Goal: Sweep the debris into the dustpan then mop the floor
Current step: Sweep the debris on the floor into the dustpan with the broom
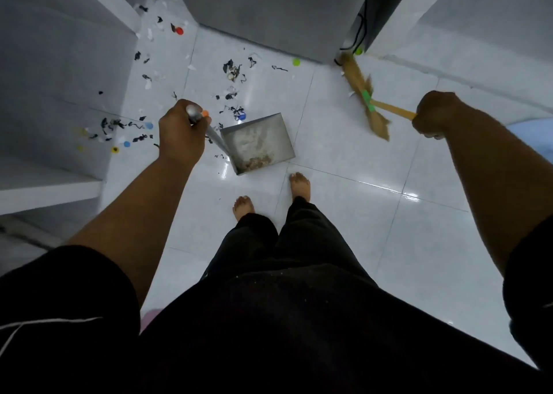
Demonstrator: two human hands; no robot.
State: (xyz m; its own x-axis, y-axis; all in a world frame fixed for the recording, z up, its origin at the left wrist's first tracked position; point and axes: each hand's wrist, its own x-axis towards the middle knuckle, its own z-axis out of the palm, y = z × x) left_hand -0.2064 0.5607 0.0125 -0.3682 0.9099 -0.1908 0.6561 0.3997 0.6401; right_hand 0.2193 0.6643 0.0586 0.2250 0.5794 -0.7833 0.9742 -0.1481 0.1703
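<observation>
My left hand (pixel 179 133) grips the metal handle of a grey dustpan (pixel 257 142), which rests on the white tiled floor just ahead of my bare feet and holds some brown dirt at its near edge. My right hand (pixel 434 115) is shut on the wooden handle of a straw broom (pixel 362 94), whose bristles spread over the floor at the right, blurred, well right of the pan. Debris (pixel 233 70) of black scraps, white paper bits and coloured bottle caps lies scattered beyond and left of the pan.
A grey cabinet (pixel 263 13) stands ahead, a white shelf unit (pixel 59 79) at the left, a white wall (pixel 478 34) at the right. A black cable hangs in the gap by the cabinet's right side. My legs in black trousers fill the lower middle.
</observation>
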